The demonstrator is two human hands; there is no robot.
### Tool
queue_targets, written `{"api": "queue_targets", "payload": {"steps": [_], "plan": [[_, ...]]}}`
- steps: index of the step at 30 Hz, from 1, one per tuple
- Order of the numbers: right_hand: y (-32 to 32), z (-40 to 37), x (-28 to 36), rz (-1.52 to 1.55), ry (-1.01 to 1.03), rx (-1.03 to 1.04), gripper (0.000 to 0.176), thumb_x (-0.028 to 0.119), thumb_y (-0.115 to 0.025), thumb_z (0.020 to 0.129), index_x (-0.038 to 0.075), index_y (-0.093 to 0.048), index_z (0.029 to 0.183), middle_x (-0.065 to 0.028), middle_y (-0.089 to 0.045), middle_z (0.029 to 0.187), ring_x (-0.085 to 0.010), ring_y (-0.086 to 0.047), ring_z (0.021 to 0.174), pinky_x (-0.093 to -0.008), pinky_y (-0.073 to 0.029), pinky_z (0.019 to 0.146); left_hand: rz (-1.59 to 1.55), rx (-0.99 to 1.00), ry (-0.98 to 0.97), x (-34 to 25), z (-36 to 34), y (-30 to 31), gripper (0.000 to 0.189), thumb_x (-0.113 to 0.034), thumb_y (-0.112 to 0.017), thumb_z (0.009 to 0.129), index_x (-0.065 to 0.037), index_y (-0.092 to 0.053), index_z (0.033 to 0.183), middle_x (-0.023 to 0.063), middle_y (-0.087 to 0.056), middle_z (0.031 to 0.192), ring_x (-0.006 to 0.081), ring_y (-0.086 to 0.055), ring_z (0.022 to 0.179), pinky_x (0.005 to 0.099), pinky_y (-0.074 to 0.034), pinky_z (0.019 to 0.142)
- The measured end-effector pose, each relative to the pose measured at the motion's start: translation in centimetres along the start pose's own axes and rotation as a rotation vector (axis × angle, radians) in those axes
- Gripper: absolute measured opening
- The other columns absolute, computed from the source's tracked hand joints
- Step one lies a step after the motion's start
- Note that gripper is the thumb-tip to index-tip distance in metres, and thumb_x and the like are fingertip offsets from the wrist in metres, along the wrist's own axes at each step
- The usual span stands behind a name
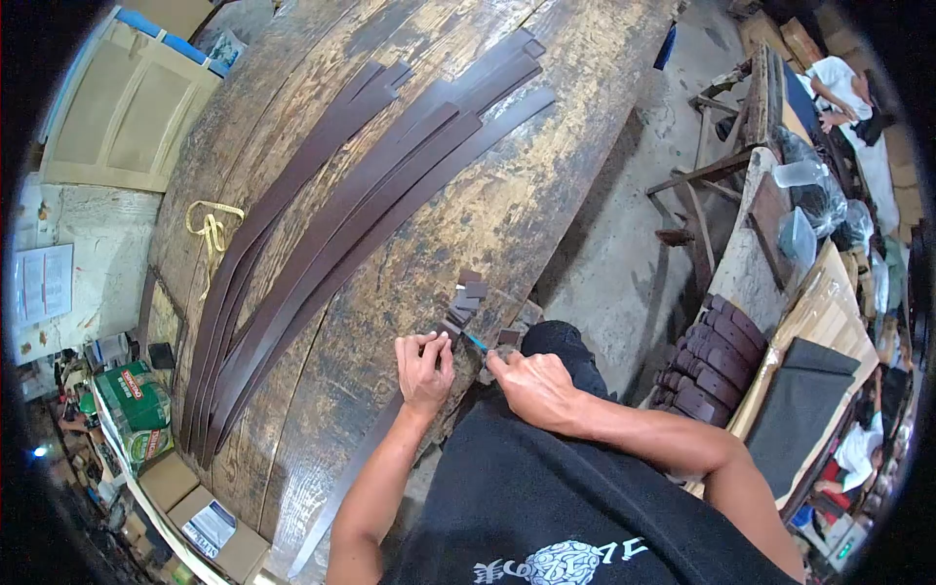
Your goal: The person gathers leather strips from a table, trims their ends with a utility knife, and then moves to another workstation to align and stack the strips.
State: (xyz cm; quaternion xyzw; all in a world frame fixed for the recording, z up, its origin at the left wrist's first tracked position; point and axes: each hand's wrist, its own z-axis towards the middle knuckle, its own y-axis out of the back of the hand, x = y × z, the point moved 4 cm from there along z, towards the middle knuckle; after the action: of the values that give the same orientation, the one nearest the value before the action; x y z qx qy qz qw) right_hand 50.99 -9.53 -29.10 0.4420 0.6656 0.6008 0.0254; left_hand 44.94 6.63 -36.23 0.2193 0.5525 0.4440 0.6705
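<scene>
At the near edge of the worn wooden table (507, 210), my left hand (425, 370) has its fingertips pressed on a small dark piece beside a little pile of brown squares (468, 291). My right hand (534, 388) is closed round a thin tool with a blue shaft (475, 341), whose tip points at the pieces by my left fingertips. Long dark brown strips (331, 229) lie in overlapping bundles across the table. Another pale-edged strip (336, 487) runs beneath my left forearm. A single brown square (509, 336) rests near my right hand.
A yellow cord (213, 229) lies at the table's left. Green box (135, 398) and cardboard cartons (200, 507) stand lower left. At right are stacked brown rolled strips (717, 351), black cloth (799, 400) and a wooden stand (717, 171). Two people (838, 88) (858, 453) are farther right.
</scene>
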Motion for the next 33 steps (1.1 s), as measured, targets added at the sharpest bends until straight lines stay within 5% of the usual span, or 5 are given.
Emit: {"api": "queue_targets", "payload": {"steps": [9, 16, 21, 25, 33], "plan": [[-0.4, -0.1, -0.9, 0.095, -0.05, -0.012, 0.019, 0.007, -0.056, 0.077, -0.002, -0.055, 0.093, -0.0217, -0.065, 0.077, -0.0347, -0.067, 0.064, -0.0443, -0.053, 0.053, 0.006, -0.009, -0.022, -0.2, -0.2, 0.1, 0.02, -0.002, -0.07, 0.075, -0.005, -0.063, 0.094, 0.0121, -0.056, 0.088, 0.0292, -0.052, 0.082, 0.0396, -0.043, 0.07], [4.0, -0.9, -3.1, 0.201, -0.043, -0.165, 0.033, 0.018, -0.063, 0.082, 0.005, -0.055, 0.112, -0.0173, -0.065, 0.083, -0.0366, -0.065, 0.072, -0.0473, -0.051, 0.06, -0.006, -0.041, 0.001, -0.1, -0.1, -0.1, 0.02, -0.002, -0.07, 0.075, -0.005, -0.062, 0.093, 0.0128, -0.057, 0.09, 0.0303, -0.053, 0.083, 0.0396, -0.044, 0.073], [6.3, 3.1, -7.8, 0.226, 0.039, -0.345, 0.046, 0.034, -0.052, 0.089, 0.003, -0.054, 0.123, -0.0221, -0.062, 0.093, -0.0374, -0.065, 0.077, -0.0496, -0.051, 0.068, 0.01, -0.007, 0.08, -0.7, 0.6, 0.2, 0.019, -0.005, -0.068, 0.074, -0.005, -0.062, 0.091, 0.0116, -0.057, 0.091, 0.0296, -0.055, 0.086, 0.0399, -0.043, 0.077], [6.4, 7.1, -11.9, -0.076, 0.293, -0.363, 0.045, 0.02, -0.055, 0.083, 0.01, -0.055, 0.127, -0.0111, -0.062, 0.102, -0.0287, -0.056, 0.095, -0.0404, -0.043, 0.083, 0.1, 0.022, 0.113, -1.6, 0.9, 0.8, 0.016, -0.008, -0.069, 0.074, -0.007, -0.064, 0.089, 0.0085, -0.06, 0.093, 0.0274, -0.056, 0.09, 0.0391, -0.042, 0.08], [5.3, 14.6, -16.1, -0.341, 0.466, -0.524, 0.041, 0.012, -0.059, 0.08, 0.014, -0.061, 0.12, -0.0103, -0.057, 0.114, -0.0298, -0.049, 0.106, -0.0442, -0.035, 0.092, 0.209, -0.133, 0.28, -3.0, 0.0, 2.0, 0.011, -0.008, -0.069, 0.075, -0.008, -0.067, 0.086, 0.0061, -0.063, 0.094, 0.0256, -0.057, 0.092, 0.0379, -0.041, 0.082]]}}
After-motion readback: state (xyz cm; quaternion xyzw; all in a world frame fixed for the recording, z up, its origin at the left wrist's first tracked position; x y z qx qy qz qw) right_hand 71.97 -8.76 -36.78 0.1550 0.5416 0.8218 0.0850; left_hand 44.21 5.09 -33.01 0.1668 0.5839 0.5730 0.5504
